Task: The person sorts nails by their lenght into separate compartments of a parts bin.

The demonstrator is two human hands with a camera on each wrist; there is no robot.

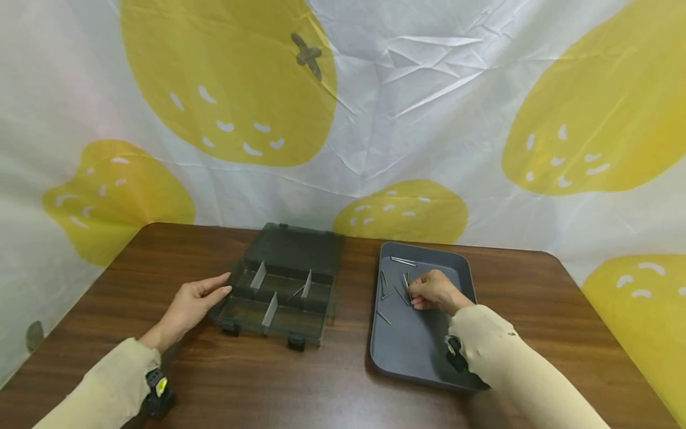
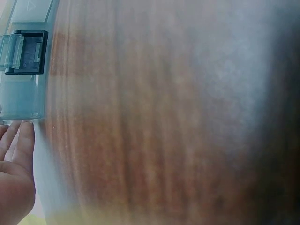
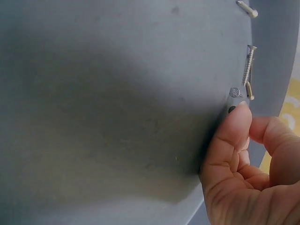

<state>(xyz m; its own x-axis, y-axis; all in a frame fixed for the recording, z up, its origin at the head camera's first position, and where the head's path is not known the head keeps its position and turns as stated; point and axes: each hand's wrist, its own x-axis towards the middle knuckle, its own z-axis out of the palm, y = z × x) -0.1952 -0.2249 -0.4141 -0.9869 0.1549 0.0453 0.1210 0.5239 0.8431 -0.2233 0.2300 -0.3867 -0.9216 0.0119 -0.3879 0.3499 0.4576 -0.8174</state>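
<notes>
In the head view, my left hand (image 1: 193,304) rests its straight fingers and thumb against the left side of a dark translucent compartment box (image 1: 297,319). The box's lid (image 1: 295,244) is swung back, and a thin metal nail (image 1: 296,292) lies in a rear compartment. To the right, my right hand (image 1: 435,290) reaches low into a grey tray (image 1: 396,351), thumb and fingers drawn together among loose nails (image 1: 383,317). In the right wrist view it pinches a nail with a dark head (image 3: 231,109) at the thumb tip; a checkered nail head (image 3: 234,92) shows just beyond.
A ridged-shank nail (image 3: 249,65) lies farther along the tray. Two long nails (image 1: 403,261) lie near its back wall. Grey dividers (image 1: 270,310) split the box, and a black latch (image 1: 296,342) hangs in front. A lemon-patterned cloth (image 1: 364,149) stands behind the wooden table (image 1: 343,381).
</notes>
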